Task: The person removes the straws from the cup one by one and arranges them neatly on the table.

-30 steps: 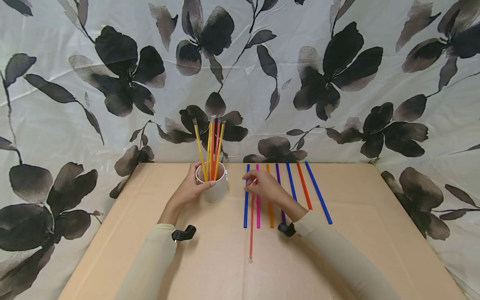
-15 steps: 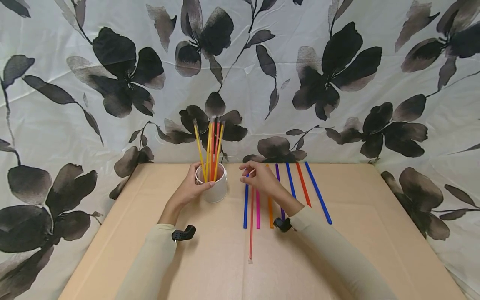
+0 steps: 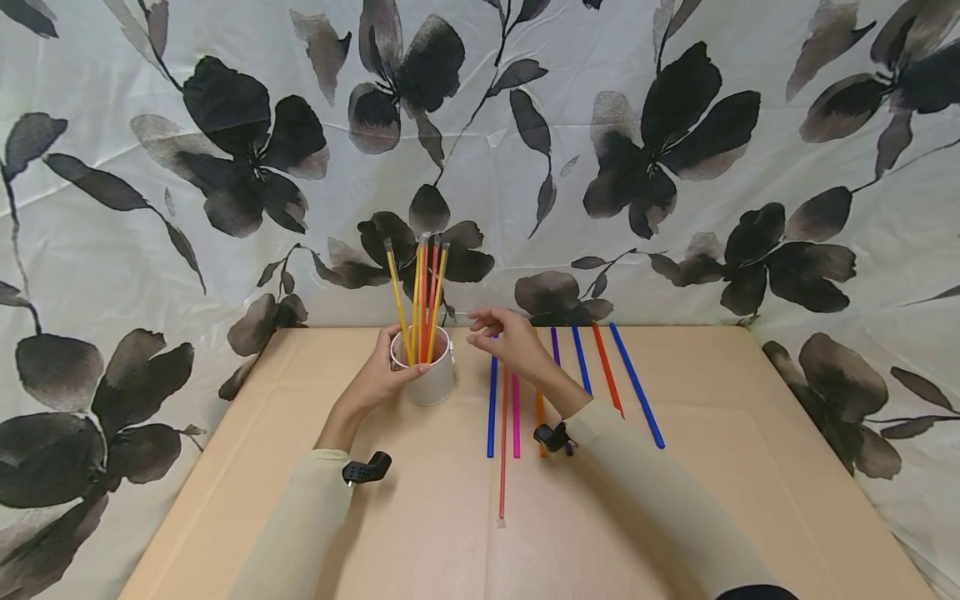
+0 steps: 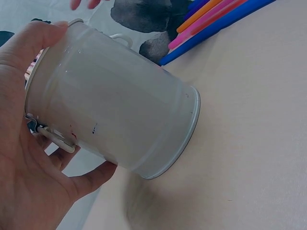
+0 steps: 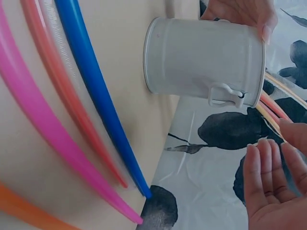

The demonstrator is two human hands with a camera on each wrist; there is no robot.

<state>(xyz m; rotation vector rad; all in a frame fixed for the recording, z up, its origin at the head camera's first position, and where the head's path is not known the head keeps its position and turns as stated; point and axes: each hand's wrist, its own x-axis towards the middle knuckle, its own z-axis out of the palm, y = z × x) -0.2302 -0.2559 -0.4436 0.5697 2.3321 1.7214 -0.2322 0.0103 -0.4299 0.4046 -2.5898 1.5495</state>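
Nearest you, your two pale sleeves (image 3: 296,521) run in from the bottom of the head view, a dark shape (image 3: 757,592) on the right one cut off by the edge. Black wrist devices (image 3: 367,469) sit at your cuffs, the right one covering part of the purple straw (image 3: 555,346). A thin red straw (image 3: 502,450) reaches closest to you across the tabletop (image 3: 420,525); fine marks run along its clear wrapper (image 5: 62,43) in the right wrist view, too blurred to tell whether they are print. Beside it lie thicker straws: blue (image 3: 492,408) to its left, magenta (image 3: 516,429) and orange (image 3: 540,408) to its right, then the purple, another blue, a red and a last blue. Your right hand (image 3: 517,346) hovers over the row's far ends, hiding parts of several, its fingers loosely spread and the thumb apart from them. Left of the row, your left hand (image 3: 378,375) curls its fingers round the upright white bucket (image 3: 435,387); you cannot tell whether its base touches the tabletop. Small red and blue marks (image 4: 94,128) on its wall are unreadable. Yellow and red straws (image 3: 399,300) stand in it, their lower ends hidden. Behind hangs a floral cloth (image 3: 480,183).
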